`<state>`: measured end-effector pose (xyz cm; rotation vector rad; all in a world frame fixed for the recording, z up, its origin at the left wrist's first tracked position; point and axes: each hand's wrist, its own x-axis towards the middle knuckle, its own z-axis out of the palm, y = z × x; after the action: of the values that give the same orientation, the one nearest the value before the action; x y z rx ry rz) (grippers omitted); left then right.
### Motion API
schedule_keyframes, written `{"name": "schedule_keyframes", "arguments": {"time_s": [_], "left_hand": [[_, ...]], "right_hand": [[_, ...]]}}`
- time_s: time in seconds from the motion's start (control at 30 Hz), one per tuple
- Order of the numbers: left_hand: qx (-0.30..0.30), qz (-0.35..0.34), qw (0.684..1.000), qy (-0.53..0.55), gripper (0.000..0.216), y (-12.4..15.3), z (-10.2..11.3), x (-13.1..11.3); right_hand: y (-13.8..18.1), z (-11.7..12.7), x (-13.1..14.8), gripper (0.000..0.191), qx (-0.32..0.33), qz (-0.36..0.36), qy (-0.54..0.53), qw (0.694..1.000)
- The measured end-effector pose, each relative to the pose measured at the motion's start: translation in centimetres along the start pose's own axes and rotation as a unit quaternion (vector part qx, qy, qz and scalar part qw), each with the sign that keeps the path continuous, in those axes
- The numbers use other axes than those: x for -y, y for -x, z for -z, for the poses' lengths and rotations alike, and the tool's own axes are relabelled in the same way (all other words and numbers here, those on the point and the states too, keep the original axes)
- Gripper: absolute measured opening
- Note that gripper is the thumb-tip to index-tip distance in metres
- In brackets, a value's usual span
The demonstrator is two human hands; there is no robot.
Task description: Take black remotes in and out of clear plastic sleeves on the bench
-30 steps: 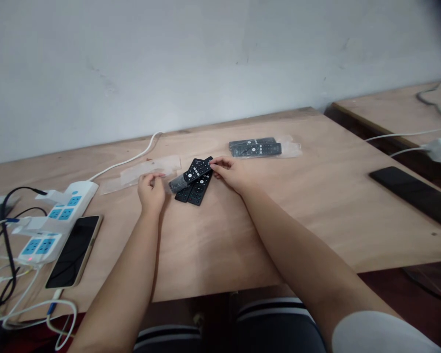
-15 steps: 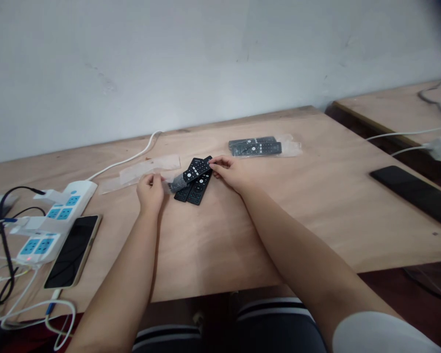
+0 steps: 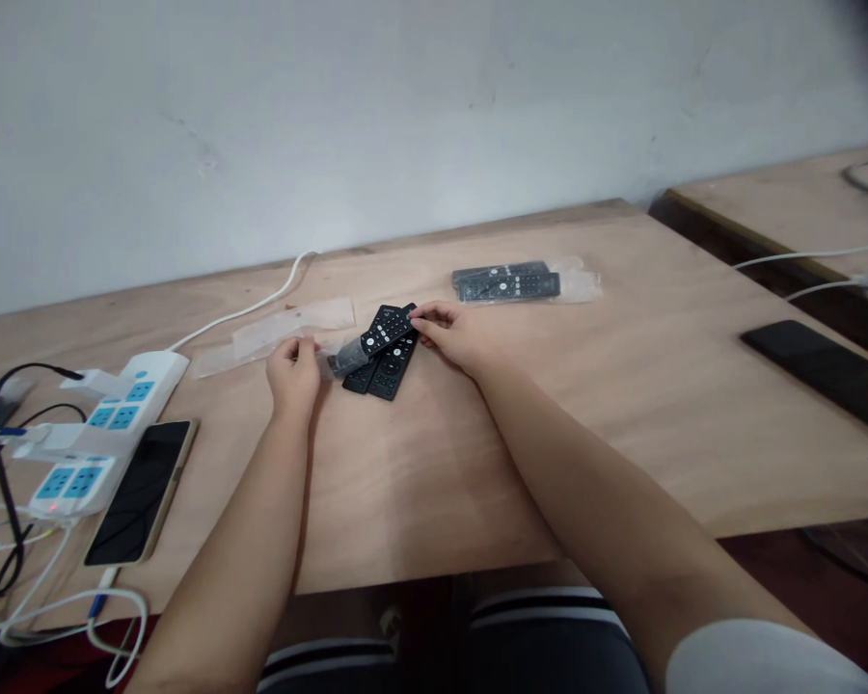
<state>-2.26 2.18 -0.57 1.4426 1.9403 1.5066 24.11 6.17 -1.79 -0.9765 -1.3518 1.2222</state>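
Note:
A black remote control (image 3: 389, 333) is half out of a clear plastic sleeve (image 3: 348, 356), its lower end still wrapped. My right hand (image 3: 445, 333) pinches the bare upper end of this remote. At the other end, my left hand (image 3: 293, 371) is closed on the tail of the sleeve. Beneath the held remote lie two more unwrapped black remotes (image 3: 383, 387), side by side and partly covered. Farther back to the right, two remotes in plastic sleeves (image 3: 515, 286) rest on the wooden table (image 3: 420, 501).
Flat plastic sleeves (image 3: 289, 328) lie behind my left hand. On the left are a white power strip (image 3: 134, 405) with plugs and tangled cables, and a phone (image 3: 143, 493) on a cable. A dark flat object (image 3: 825, 378) lies at the right, near a second table (image 3: 802, 207).
The view has shifted slightly. Both hands keep their grip on the remote and its sleeve, with hardly any visible movement between them.

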Motion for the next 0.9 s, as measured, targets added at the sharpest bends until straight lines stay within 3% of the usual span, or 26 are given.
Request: {"name": "schedule_keyframes", "arguments": {"time_s": [0.53,0.9], "left_hand": [[0.01,0.011,1.0,-0.011,0.028,-0.14,-0.13,0.21],[-0.036,-0.091,0.994,-0.046,0.026,0.39,0.16,0.03]], "right_hand": [[-0.14,0.12,-0.78,0.025,0.005,0.021,0.005,1.0],[0.1,0.26,-0.38,0.029,0.001,0.013,-0.034,0.999]]}}
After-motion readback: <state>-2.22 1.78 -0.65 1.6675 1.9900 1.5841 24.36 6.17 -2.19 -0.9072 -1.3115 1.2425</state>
